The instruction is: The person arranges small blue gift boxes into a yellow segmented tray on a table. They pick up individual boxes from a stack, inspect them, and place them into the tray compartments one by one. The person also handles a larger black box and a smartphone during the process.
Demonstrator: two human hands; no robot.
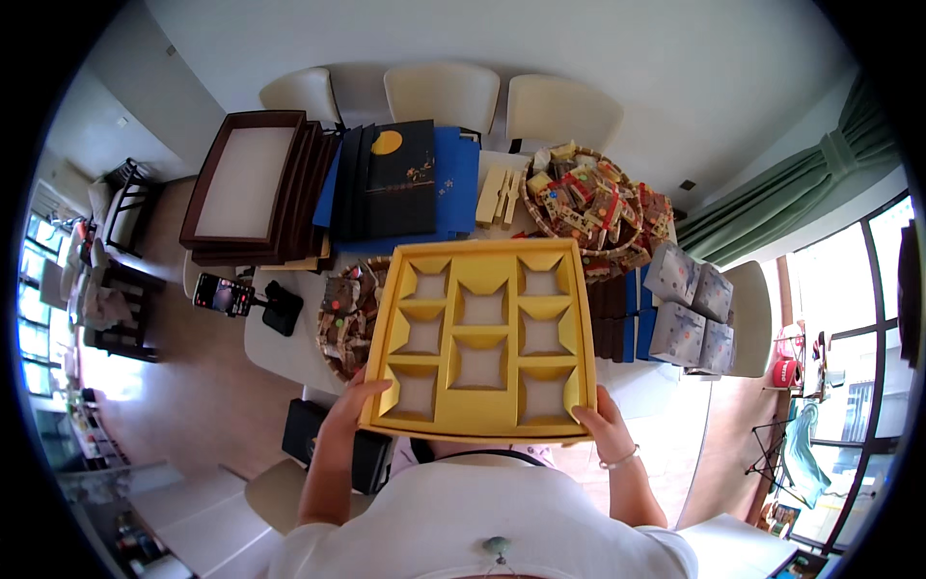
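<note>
A yellow gift box tray [483, 412] is raised in front of me, its face turned up. Several square compartments divide it, and pale bottoms show in them with nothing inside. My left hand [365, 394] grips its lower left edge, the thumb over the rim. On the lower right edge, my right hand [604, 420] holds it the same way. The tray partly hides a round woven basket [325, 344] of wrapped packets. Beyond it lie a black box lid [401, 195] with a yellow moon print and several blue lids [457, 174].
Brown box trays [246, 181] are stacked at the table's far left. A phone [224, 295] sits on a black stand [282, 307]. Another basket [582, 195] is heaped with packets. Grey-white boxes [680, 333] stand at right. Beige chairs [441, 94] line the wall.
</note>
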